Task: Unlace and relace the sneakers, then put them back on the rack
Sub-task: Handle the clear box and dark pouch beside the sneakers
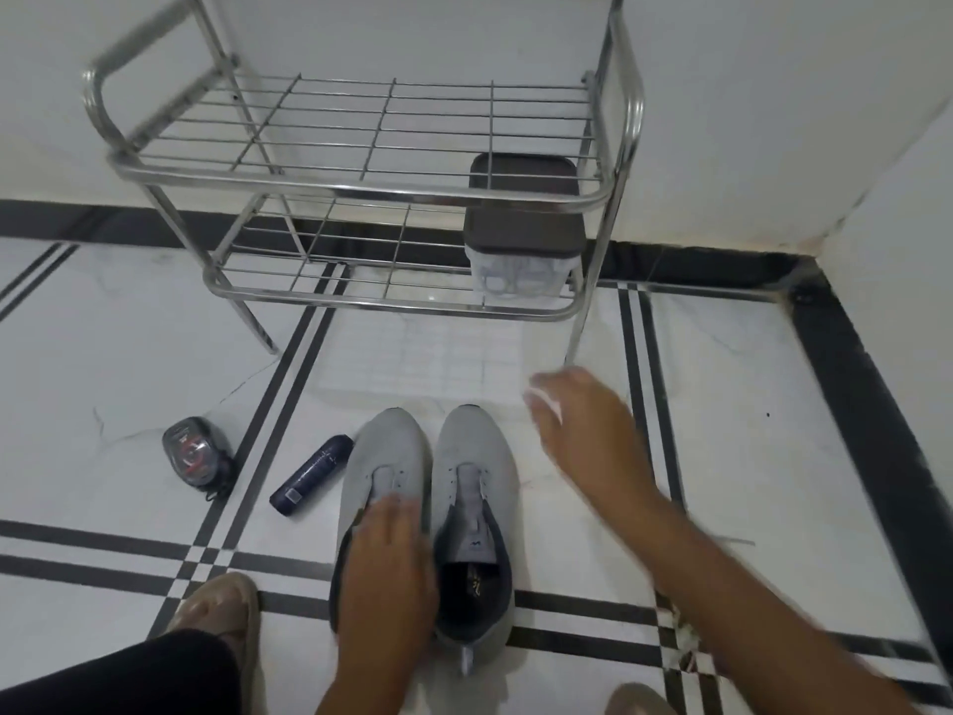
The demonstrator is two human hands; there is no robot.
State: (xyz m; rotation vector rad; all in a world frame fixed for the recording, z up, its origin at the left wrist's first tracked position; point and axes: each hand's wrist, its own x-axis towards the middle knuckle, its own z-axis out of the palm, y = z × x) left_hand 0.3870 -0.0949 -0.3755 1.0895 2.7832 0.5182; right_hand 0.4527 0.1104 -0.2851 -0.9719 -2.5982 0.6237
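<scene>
The floor [103, 312] is white tile with black stripes, and it meets a white wall [361, 33] at the back. A shiny metal rack [361, 190] with two wire shelves stands against that wall. A dark-lidded box [523, 224] sits on the right end of the lower shelf. On the floor in front of the rack, two grey sneakers sit side by side with their toes pointing at the rack. Neither shoe shows any lace in its holes. The left hand [384, 565] lies on top of the left sneaker [387, 451], with the fingers spread flat over its opening. The right sneaker [474, 467] is just beside it, with its tongue showing. The right hand [582, 436] is up in the air to the right of the shoes; it looks blurry and seems to pinch something thin and white, maybe a lace, but that is hard to tell. A dark blue spray can [312, 474] lies next to the left sneaker, and a small round black thing [193, 451] lies farther left.
</scene>
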